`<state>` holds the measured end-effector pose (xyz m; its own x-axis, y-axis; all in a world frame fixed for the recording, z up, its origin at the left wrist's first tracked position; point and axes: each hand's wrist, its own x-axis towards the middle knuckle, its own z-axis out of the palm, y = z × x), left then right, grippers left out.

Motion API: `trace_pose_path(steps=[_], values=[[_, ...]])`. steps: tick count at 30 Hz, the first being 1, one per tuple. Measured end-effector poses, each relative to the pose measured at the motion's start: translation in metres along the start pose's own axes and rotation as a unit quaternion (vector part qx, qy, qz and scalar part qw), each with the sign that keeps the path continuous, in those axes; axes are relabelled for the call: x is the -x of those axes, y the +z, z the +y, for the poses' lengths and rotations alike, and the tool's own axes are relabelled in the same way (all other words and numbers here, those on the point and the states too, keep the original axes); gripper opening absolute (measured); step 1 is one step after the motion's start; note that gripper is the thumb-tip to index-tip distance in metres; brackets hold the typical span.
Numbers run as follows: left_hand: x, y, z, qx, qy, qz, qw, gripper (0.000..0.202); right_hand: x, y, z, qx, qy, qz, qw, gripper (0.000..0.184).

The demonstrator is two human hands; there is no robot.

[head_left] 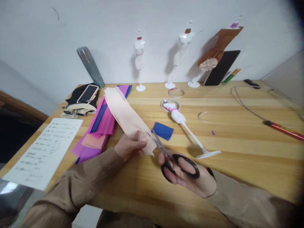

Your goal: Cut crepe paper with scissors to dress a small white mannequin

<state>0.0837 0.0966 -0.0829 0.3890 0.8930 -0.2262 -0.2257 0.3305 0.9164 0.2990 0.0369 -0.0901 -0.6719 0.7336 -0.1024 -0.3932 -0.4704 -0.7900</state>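
Note:
My left hand point(129, 146) pinches the near end of a long pale peach paper strip point(123, 114) that runs away across the wooden table point(237, 139). My right hand point(190, 177) grips black-handled scissors point(174, 160), fingers through the loops. The blades are parted and their tips sit at the strip's near edge, beside my left fingers. A small folded blue paper point(163, 130) lies just beyond the blades. A white mini mannequin point(187, 129) lies on its side to the right of it.
Pink, purple and blue paper sheets point(99, 126) lie stacked at the left, next to a printed sheet point(45, 148) and a phone on a dark pouch point(86, 95). Standing mini mannequins point(140, 60), a bottle point(91, 68), a tablet point(222, 68) and a cable point(249, 104) line the back.

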Motion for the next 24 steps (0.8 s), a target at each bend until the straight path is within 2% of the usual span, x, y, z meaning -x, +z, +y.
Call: trace_pose_path(steps=[7, 10, 16, 24], values=[[0.000, -0.009, 0.008, -0.018, 0.008, 0.034, 0.999, 0.040, 0.001, -0.002, -0.002, 0.023, -0.006, 0.019, 1.000, 0.049], [0.000, -0.011, 0.010, -0.027, 0.011, 0.026, 0.999, 0.039, 0.002, -0.003, -0.001, 0.026, 0.004, 0.021, 0.999, 0.051], [-0.001, -0.012, 0.010, -0.042, 0.012, 0.018, 0.999, 0.038, 0.004, -0.006, -0.001, -0.024, 0.030, -0.015, 0.999, 0.051], [-0.001, -0.015, 0.015, -0.048, 0.017, 0.006, 0.999, 0.036, 0.001, -0.003, -0.005, 0.052, 0.005, 0.031, 0.998, 0.052]])
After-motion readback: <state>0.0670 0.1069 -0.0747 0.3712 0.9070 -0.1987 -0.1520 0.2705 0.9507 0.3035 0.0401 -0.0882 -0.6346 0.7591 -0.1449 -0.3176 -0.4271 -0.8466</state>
